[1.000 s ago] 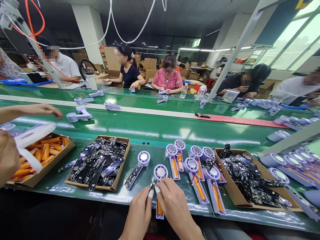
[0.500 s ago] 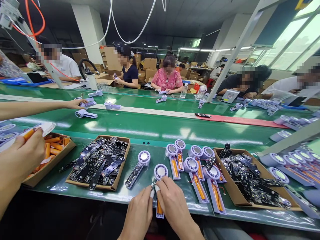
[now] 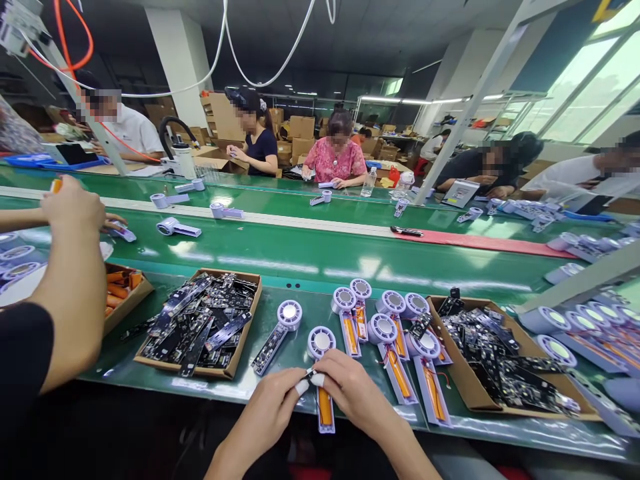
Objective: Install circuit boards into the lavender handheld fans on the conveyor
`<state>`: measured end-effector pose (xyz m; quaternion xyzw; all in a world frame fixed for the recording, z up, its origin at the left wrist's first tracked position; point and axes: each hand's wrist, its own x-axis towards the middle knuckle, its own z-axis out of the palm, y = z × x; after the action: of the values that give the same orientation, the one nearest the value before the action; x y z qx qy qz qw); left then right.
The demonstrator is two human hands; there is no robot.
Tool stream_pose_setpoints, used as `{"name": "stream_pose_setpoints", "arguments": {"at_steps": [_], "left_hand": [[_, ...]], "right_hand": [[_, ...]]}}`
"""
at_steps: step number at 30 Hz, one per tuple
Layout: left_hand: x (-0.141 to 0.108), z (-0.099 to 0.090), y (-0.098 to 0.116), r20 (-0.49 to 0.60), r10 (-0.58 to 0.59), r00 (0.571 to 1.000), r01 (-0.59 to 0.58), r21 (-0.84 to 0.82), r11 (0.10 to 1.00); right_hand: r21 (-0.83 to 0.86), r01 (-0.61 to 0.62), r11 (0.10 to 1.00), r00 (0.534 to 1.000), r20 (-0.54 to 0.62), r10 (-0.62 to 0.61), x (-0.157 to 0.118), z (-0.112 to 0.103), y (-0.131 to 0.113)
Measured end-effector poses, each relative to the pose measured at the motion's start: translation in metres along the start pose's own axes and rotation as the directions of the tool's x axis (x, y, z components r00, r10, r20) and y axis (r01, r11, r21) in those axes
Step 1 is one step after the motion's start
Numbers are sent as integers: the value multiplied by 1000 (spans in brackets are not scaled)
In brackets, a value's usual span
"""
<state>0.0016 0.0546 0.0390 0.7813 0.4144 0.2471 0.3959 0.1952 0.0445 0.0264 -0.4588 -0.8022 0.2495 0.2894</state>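
In front of me at the bench edge lies a lilac handheld fan (image 3: 321, 342), its round head away from me and an orange battery (image 3: 325, 407) in its open handle. Over the handle's neck, my left hand (image 3: 267, 403) and my right hand (image 3: 347, 387) meet with white-covered fingertips. Both are closed in a pinch on a small dark part (image 3: 309, 375); its exact kind is hidden by the fingers. Left of them rests another fan (image 3: 289, 315) with a circuit board (image 3: 269, 348) in its handle. Several open fans (image 3: 393, 360) with orange batteries lie to the right.
Cardboard boxes of circuit boards stand at left (image 3: 243, 347) and right (image 3: 475, 393). Beside the left one is a box of orange batteries (image 3: 127, 308). A co-worker's arm (image 3: 75, 280) reaches in from the left. Beyond runs a green conveyor (image 3: 300, 257) carrying fans, with people seated behind it.
My hands have turned slightly, wrists spreading apart, still pinching at the fan's neck. The co-worker's hand at left has moved up and away over the conveyor, and a fan there has shifted left.
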Motion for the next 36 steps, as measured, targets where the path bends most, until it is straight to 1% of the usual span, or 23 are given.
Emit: {"name": "stream_pose_setpoints", "arguments": {"at_steps": [2,4,6,8,10,12,14,16,18,20,22,23,24,25,26,28,30,31,33,34,36], "left_hand": [[0,0,-1,-2,-2,1000,2,5,1000],[0,0,-2,-11,-16,1000,16,9,1000],[-2,2,-3,-28,-52,998,52,11,999],[-4,4,-5,-57,-103,993,103,3,995],[-7,8,-7,-84,-148,985,147,-19,989],[-10,13,-10,-106,-179,978,175,-45,984],[-12,17,-13,-127,-210,969,204,-62,977],[-12,19,-14,-146,-247,958,238,-79,968],[-12,20,-15,-154,-277,948,263,-104,959],[-11,20,-15,-152,-296,943,276,-137,951],[-9,18,-15,-145,-313,939,287,-175,942],[-9,18,-14,-143,-322,936,293,-195,936],[-9,18,-14,-145,-330,933,296,-214,931],[-9,18,-13,-155,-334,930,294,-233,927],[-10,18,-13,-171,-331,928,284,-248,926],[-11,20,-12,-210,-312,927,252,-272,929],[-11,21,-10,-235,-284,929,214,-283,935],[-12,22,-9,-239,-271,932,199,-284,938],[-11,23,-6,-243,-249,937,178,-282,943],[-11,23,-4,-247,-245,938,172,-283,944],[-11,23,-1,-255,-251,934,174,-289,941]], "right_hand": [[8,13,1000,1000,-4,-13,1,1,1],[54,-13,998,1000,-19,14,1,-2,4],[114,-90,989,993,-64,98,-2,-7,7],[163,-183,969,970,-133,205,-8,-14,11],[189,-233,954,950,-167,265,-17,-17,14],[202,-259,945,946,-146,291,-27,-15,13],[239,-311,920,935,-98,342,-36,-8,10],[327,-372,869,913,-41,406,-42,-2,7],[461,-404,790,892,9,451,-43,1,5],[602,-409,686,875,45,482,-38,-2,4],[704,-401,586,866,82,493,-30,-9,4],[731,-396,556,868,100,486,-26,-13,4],[742,-389,546,873,107,476,-22,-16,4],[738,-379,558,879,98,467,-18,-18,3],[717,-363,595,886,69,457,-14,-19,2],[613,-308,728,912,-26,408,-8,-19,-2],[448,-226,865,946,-112,305,-4,-18,-7],[368,-187,911,959,-132,250,-3,-16,-9],[263,-130,956,974,-145,172,0,-13,-13],[244,-110,964,978,-149,149,1,-11,-14],[261,-83,962,982,-145,124,2,-6,-15]]}}
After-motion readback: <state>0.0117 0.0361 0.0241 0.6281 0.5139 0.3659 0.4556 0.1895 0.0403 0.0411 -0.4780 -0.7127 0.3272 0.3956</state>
